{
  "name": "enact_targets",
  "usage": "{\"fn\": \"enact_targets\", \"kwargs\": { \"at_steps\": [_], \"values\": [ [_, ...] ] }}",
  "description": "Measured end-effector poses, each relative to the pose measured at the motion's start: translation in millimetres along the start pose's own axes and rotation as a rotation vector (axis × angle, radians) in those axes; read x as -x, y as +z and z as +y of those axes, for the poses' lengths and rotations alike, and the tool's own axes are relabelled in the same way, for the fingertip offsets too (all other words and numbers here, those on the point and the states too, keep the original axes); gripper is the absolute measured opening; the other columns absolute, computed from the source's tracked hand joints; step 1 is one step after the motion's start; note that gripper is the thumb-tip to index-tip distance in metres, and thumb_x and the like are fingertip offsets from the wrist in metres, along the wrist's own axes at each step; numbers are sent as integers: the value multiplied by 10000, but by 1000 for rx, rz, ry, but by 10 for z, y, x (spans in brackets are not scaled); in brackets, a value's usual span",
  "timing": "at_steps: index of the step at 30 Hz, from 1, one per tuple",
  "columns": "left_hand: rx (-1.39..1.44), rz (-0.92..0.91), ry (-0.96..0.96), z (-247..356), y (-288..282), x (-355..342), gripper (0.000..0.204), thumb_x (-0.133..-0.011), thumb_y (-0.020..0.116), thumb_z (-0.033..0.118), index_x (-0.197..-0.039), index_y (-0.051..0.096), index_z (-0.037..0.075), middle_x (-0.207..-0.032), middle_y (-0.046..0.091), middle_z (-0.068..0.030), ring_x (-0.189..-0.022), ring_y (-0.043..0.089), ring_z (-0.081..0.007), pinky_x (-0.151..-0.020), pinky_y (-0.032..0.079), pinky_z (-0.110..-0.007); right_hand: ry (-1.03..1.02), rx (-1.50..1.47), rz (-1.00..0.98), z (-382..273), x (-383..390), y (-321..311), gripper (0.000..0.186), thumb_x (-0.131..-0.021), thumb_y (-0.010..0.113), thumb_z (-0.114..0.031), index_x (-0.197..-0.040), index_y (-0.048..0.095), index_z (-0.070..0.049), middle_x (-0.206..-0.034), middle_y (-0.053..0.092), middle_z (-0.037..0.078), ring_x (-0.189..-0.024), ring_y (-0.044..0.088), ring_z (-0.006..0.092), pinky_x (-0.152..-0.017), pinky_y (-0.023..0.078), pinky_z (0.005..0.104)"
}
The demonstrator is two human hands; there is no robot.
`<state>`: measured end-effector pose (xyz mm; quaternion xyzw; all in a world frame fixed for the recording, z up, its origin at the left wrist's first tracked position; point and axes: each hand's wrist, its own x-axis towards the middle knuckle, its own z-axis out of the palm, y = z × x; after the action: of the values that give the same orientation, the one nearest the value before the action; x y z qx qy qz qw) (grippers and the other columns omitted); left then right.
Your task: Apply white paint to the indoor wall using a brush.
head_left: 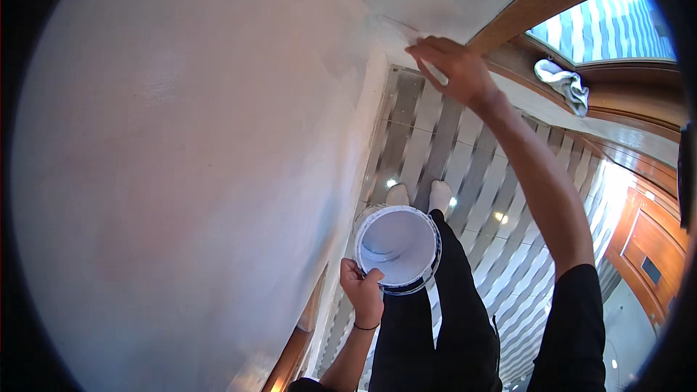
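My left hand grips the near rim of a white round bucket, its thumb hooked over the edge. The bucket's inside is coated whitish, with a dark streak low on the wall; a wire handle hangs at its near side. My right hand is stretched far forward to the wall corner, fingers pinched together. From its fingertips a thin pale tool reaches to the white wall; its kind is hard to make out against the similar colour.
A wooden window frame runs along the far right, with a crumpled white cloth on its sill. Striped grey floor tiles lie below, where my feet stand close to the wall. A wooden door is at the right.
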<state>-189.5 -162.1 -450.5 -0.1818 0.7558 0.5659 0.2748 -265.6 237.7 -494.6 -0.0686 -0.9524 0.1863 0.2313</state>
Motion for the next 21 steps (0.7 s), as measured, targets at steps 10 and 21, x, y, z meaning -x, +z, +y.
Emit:
{"fn": "enact_targets", "kwargs": {
  "at_steps": [10,21],
  "values": [
    [-31,-53,-3,-50,-60,-53,346,-607,582,-118,-766,355,90,-744,367,20,-680,362,-75,-602,328,-227,-232,95,324,-479,-330,-920,321,-773,789,-52,-1080,696,-58,-991,723,127,-905,721,248,-719,598,305],
    [-30,-13,-5,-103,-78,-86,377,-600,623,-88,-757,335,97,-744,318,29,-651,311,-75,-572,295,-248,1248,-1532,836,-1029,605,-224,324,-961,503,-114,-1223,517,76,-1140,632,200,-961,692,330,-921,557,397]
  ]
}}
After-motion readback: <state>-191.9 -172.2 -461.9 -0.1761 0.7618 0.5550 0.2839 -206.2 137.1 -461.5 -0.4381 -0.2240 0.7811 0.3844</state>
